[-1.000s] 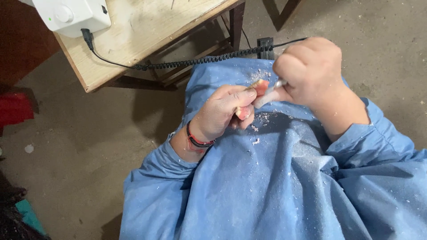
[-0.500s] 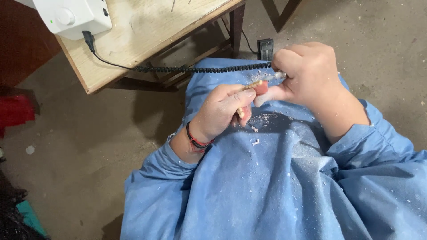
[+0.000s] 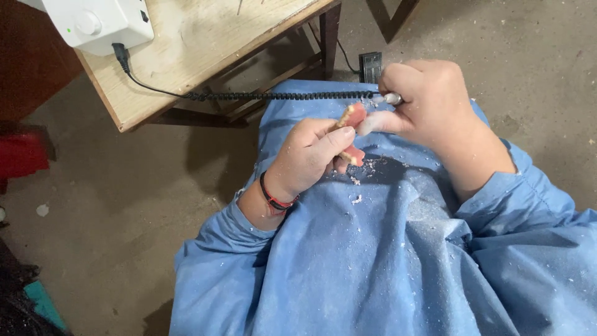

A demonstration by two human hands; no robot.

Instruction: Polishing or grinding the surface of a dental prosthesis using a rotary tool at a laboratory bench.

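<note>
My left hand [image 3: 311, 155] grips a small pink denture piece [image 3: 354, 117] with pale teeth, held above my lap. A red and black band circles that wrist. My right hand [image 3: 429, 99] is closed around a slim metal handpiece [image 3: 390, 98], whose tip touches the top of the pink piece. A black coiled cord [image 3: 280, 96] runs from the handpiece to a white control box [image 3: 93, 22] on the wooden table [image 3: 186, 43]. White dust and chips lie on my blue gown [image 3: 385, 249] below the hands.
The wooden table stands at the upper left with its legs by my knees. A black foot pedal [image 3: 371, 63] sits on the dusty concrete floor beyond my lap. A red object [image 3: 22, 152] and a teal one [image 3: 43, 305] lie at the left edge.
Both hands have stayed together over the lap, shifting only slightly. The pink piece has turned a little in my left hand against the tool tip.
</note>
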